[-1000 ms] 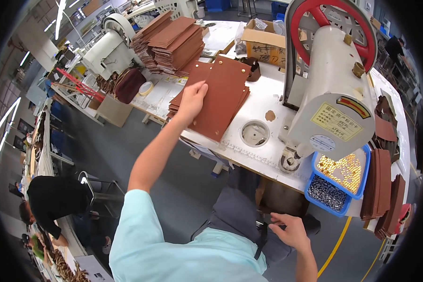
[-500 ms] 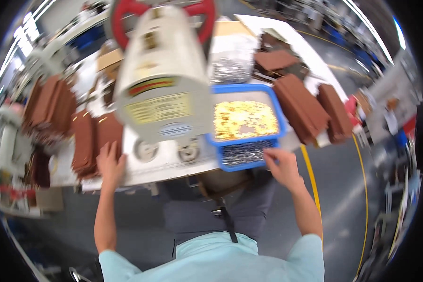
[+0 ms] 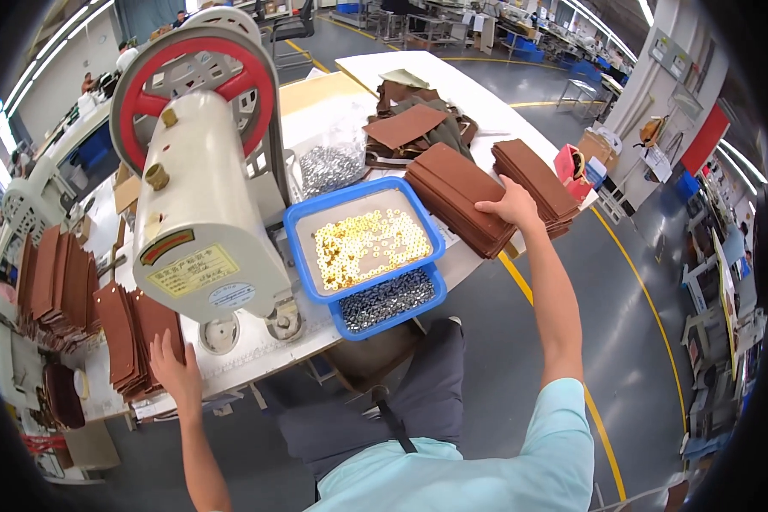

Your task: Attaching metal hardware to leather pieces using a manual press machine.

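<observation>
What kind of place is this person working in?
It looks like a workshop or small factory, perhaps for leather-like goods. You can see a big machine with a red wheel, flat brown pieces in stacks, and tiny gold-coloured parts.

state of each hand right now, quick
Left hand: open, fingers spread over studded brown panels.
Right hand: at the larger brown panel stack; grip cannot be told.

Right fingers [image 3: 512, 193] touch a brown stack [image 3: 452, 194] — blue tray [image 3: 326, 220] beside it.

Left hand [image 3: 176, 371] and right hand [image 3: 515, 207] (thumb spread) reach well apart.
</observation>
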The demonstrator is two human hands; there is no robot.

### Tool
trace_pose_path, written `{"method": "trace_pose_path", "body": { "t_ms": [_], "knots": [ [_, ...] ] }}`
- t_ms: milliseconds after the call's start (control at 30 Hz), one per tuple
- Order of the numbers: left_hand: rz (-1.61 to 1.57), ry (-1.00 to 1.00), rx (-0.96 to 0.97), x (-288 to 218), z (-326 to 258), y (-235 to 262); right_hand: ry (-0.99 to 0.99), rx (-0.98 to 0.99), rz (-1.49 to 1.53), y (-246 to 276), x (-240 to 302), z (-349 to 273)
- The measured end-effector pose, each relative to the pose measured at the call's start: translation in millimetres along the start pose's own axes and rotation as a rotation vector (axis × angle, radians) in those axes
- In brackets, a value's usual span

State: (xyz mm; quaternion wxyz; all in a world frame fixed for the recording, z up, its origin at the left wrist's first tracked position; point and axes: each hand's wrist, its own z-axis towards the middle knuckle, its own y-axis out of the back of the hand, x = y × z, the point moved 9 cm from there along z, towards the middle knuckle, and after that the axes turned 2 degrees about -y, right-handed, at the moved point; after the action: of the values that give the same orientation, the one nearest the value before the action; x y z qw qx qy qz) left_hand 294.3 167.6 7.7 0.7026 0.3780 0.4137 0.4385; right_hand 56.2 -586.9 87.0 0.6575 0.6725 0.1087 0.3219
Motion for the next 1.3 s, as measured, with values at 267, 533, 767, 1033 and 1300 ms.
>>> {"method": "trace_pose_path", "body": {
  "t_ms": [267,533,767,1033,1300],
  "knots": [
    [-0.327,-0.232,-0.151,-118.6,-96.7,40.5,0.005,-0.075,-0.073,18.0,7.7,9.7],
    [-0.961,-0.461,0.102,-239.6,-143.6,31.2,0.188,-0.47,0.874,73.4,0.6,-73.4],
    [-1.347,-0.342,0.498,-297.7,-132.6,16.1,0.211,0.404,1.215,-44.4,41.4,-236.6],
    [-1.571,0.157,0.608,-271.9,-132.4,-14.3,0.96,1.167,0.403,-108.8,140.3,-338.6],
    [-1.57,0.317,0.734,-248.1,-154.1,-25.1,0.658,0.275,0.414,-80.2,199.1,-130.1]
  ]
}}
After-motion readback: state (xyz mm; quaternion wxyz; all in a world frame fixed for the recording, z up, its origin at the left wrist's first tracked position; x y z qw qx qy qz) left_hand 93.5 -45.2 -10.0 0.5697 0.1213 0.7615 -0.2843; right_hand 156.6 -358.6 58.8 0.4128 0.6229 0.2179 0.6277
